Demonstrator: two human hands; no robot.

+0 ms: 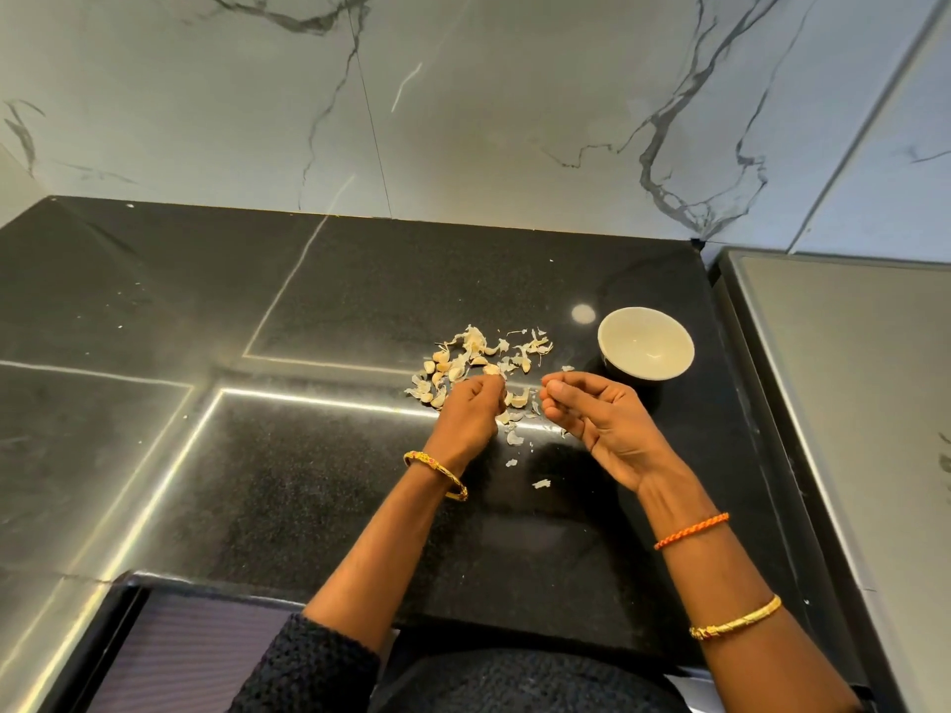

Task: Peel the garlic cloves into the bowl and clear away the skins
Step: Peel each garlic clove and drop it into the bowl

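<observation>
Both bare arms reach in from the bottom. One left hand (471,409) curls its fingers round a small pale garlic clove (491,370). Her right hand (592,411) is loosely curled and holds nothing that shows. Papery skins and more cloves (478,360) lie just behind. To peel well, she should pinch the loose tip, then drop the clove in the round white bowl (646,343) beside her right hand.

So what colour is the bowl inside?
Cream-white inside, dark outside; the bowl shows best in the head view.
</observation>
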